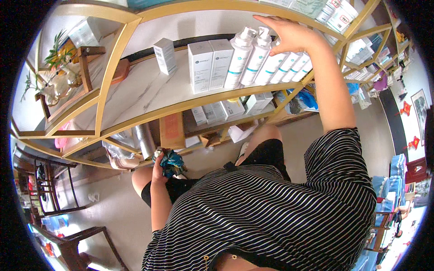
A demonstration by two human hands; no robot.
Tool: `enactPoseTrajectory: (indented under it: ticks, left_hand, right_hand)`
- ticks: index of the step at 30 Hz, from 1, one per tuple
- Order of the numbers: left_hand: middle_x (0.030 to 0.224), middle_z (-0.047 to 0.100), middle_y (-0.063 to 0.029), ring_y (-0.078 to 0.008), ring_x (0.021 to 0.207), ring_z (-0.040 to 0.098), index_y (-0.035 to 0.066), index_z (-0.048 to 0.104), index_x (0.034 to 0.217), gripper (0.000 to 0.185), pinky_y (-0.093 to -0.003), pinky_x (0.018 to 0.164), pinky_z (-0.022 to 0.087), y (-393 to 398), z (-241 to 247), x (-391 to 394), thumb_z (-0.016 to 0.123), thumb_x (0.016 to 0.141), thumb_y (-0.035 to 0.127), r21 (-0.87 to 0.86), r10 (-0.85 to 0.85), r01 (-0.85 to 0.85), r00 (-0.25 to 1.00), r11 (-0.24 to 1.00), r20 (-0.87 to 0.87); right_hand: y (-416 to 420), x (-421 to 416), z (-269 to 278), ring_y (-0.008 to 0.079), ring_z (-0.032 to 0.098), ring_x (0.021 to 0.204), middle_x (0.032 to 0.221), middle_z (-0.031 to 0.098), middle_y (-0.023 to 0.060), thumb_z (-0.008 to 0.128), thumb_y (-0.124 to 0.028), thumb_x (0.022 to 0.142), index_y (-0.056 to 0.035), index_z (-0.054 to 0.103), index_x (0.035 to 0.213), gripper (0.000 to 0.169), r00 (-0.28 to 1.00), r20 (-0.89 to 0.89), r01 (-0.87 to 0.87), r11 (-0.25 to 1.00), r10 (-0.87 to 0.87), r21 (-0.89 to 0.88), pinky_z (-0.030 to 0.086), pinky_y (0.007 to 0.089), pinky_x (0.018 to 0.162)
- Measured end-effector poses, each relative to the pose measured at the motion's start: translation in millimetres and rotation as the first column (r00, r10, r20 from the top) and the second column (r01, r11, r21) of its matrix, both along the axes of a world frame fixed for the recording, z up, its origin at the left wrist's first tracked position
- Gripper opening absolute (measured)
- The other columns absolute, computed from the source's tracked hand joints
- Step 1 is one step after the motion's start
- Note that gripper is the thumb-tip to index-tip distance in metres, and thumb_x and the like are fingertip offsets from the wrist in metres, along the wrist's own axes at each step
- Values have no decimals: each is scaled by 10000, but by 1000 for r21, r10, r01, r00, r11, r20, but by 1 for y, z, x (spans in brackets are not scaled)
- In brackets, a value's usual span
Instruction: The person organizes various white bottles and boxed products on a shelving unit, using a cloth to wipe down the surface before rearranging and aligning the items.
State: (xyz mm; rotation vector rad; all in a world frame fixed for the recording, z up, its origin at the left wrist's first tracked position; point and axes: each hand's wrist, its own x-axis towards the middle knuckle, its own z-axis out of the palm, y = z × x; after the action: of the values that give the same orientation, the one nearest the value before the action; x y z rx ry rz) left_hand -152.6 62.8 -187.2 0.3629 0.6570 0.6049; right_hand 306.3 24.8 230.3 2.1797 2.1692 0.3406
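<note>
My right hand (288, 35) reaches over a row of white pump bottles (259, 62) on the marble-patterned shelf, thumb and fingers spread around the top of one bottle; whether it touches that bottle I cannot tell. Two tall white boxes (210, 67) stand side by side left of the bottles. A smaller white box (164, 56) stands apart, further left and upright. Low at the left, below the shelf edge, my left hand (159, 169) grips a crumpled blue patterned cloth (173, 163).
Gold-coloured metal bars (115, 74) frame the shelves. Glass vases with green plants (62, 81) stand on a wooden rack at the left. White boxes (230, 108) fill part of the lower shelf. A dark wooden chair (51, 183) stands at the lower left.
</note>
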Motion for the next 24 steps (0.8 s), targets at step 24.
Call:
enactPoseTrajectory:
  ticks: [24]
  left_hand:
    - [1105,659,-137,-289,997,638,16,572,1214,453,-422,914,500,4,-11,2,531,942,376,58,-21,21,1000,998,-4]
  right_hand:
    - [-13,54,-15,295,519,1135,1131,622,86,840,-162,598,-152,521,1126,617,997,68,34,999,-34,2,338,411,1020]
